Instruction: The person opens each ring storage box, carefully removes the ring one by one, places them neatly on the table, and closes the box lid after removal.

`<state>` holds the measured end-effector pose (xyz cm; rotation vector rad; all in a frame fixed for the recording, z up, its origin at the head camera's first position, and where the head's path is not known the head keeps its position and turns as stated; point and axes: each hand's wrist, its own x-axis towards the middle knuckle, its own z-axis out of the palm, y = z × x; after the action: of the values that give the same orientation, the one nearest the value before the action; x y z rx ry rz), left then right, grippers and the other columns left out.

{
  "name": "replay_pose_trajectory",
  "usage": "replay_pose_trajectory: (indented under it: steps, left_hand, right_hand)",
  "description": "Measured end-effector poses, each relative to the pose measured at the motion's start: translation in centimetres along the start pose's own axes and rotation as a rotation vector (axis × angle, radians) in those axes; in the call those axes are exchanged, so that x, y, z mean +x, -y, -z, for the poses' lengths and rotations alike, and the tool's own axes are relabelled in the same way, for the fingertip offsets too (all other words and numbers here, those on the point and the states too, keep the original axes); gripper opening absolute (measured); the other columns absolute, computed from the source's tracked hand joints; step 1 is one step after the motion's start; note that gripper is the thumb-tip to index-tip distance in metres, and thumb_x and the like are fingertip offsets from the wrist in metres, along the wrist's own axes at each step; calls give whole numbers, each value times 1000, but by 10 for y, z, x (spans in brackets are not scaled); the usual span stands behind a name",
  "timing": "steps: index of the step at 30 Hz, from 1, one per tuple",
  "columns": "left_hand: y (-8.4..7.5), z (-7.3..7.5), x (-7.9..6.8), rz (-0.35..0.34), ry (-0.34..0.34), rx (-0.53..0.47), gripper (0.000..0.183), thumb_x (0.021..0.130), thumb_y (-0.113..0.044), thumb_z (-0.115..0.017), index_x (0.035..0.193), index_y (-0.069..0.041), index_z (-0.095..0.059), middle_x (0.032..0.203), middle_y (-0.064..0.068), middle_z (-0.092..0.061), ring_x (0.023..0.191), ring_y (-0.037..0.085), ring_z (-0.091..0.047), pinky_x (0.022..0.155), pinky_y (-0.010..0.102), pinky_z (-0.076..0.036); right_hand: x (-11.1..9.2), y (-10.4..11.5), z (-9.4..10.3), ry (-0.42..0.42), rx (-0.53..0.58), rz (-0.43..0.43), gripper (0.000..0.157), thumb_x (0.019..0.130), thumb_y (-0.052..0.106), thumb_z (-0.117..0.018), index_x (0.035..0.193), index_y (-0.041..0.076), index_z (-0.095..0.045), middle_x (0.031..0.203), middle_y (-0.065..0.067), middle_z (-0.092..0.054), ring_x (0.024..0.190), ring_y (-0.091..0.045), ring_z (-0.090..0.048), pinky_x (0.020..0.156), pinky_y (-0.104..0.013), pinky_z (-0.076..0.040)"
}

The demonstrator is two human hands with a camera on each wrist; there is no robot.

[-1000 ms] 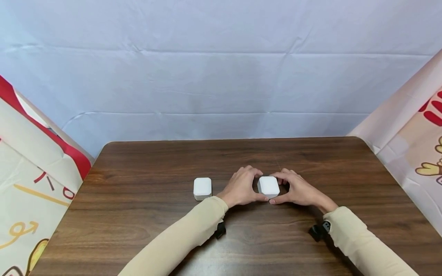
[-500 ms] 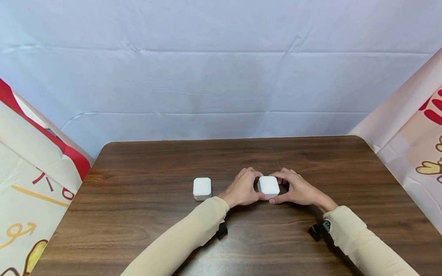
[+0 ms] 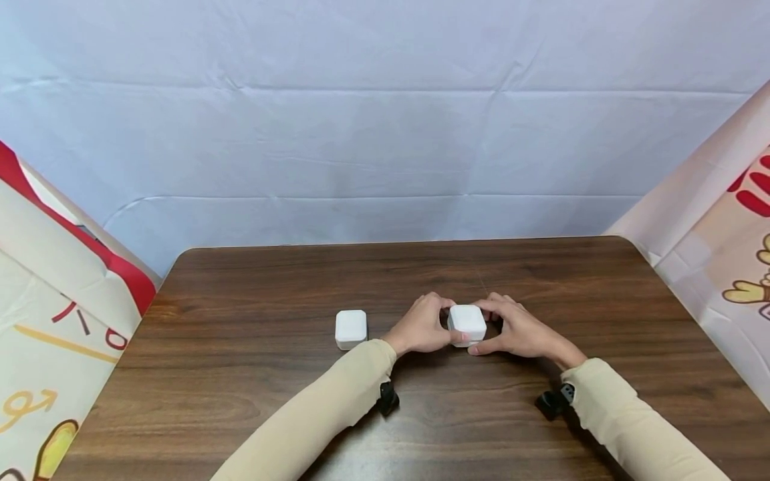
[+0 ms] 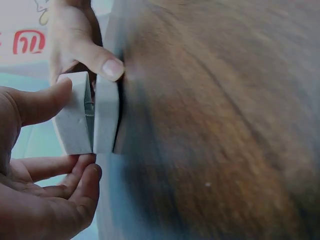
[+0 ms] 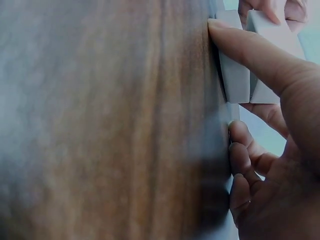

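Note:
A small white box (image 3: 466,322) with rounded corners stands on the table between both hands. Its lid (image 4: 74,117) is tilted away from its base (image 4: 106,119), leaving a wedge-shaped gap that narrows to one side. My left hand (image 3: 423,326) pinches the lid between thumb and fingers. With thumb and fingers around the base, my right hand (image 3: 519,330) holds it down at the tabletop; its thumb lies along the base's wall in the right wrist view. The box's inside is mostly hidden. A second white box (image 3: 351,329), closed, sits to the left, just beyond the left sleeve.
The dark wood-grain table (image 3: 252,287) has rounded far corners. A pale cloth (image 3: 373,133) hangs behind it, with printed cloths at left (image 3: 54,321) and right (image 3: 722,267). Black wrist cameras hang under both sleeves, close over the tabletop.
The left hand has raised the lid slightly, and a seam now shows between lid and base. The right hand has stayed at the base. The other box has not moved.

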<state>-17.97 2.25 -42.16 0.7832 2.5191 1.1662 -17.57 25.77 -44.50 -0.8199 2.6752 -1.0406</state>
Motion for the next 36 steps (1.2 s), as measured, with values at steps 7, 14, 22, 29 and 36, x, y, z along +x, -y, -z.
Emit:
replay_pose_trajectory:
  steps: [7, 14, 22, 29, 36]
  left_hand:
    - [-1, 3, 3, 131, 59, -278, 33, 88, -17, -80, 115, 0, -72, 85, 1, -67, 68, 9, -53, 64, 21, -44]
    - [1, 8, 7, 257, 53, -454, 30, 91, -23, -77, 106, 2, -74, 89, 1, -67, 80, 11, -55, 73, 23, -43]
    - [4, 11, 12, 341, 58, -598, 33, 96, -32, -71, 87, -1, -71, 69, -5, -45, 69, 11, -43, 68, 27, -34]
    - [-2, 13, 8, 371, 15, -479, 51, 96, -40, -70, 120, 5, -68, 99, 2, -63, 92, 15, -57, 81, 30, -45]
    - [-15, 21, -7, 260, -144, -205, 57, 93, -39, -74, 135, -2, -59, 104, 7, -64, 91, 20, -59, 80, 35, -49]
  right_hand:
    - [1, 0, 1, 5, 28, -14, 51, 74, 38, -92, 117, 23, -69, 90, 2, -52, 83, -20, -43, 74, -34, -33]
    - [2, 1, 1, 3, 48, -43, 49, 71, 34, -94, 113, 19, -72, 89, -2, -51, 83, -21, -42, 71, -33, -35]
    - [1, 2, 0, -13, 64, -39, 46, 70, 32, -95, 107, 14, -74, 89, -4, -51, 84, -21, -43, 72, -30, -36]
    - [1, 4, 1, 4, 89, -53, 47, 70, 30, -95, 111, 15, -76, 91, -4, -51, 85, -22, -42, 72, -30, -35]
    - [2, 4, 1, 10, 96, -62, 50, 70, 30, -95, 112, 14, -76, 90, -5, -49, 84, -22, -41, 72, -31, -33]
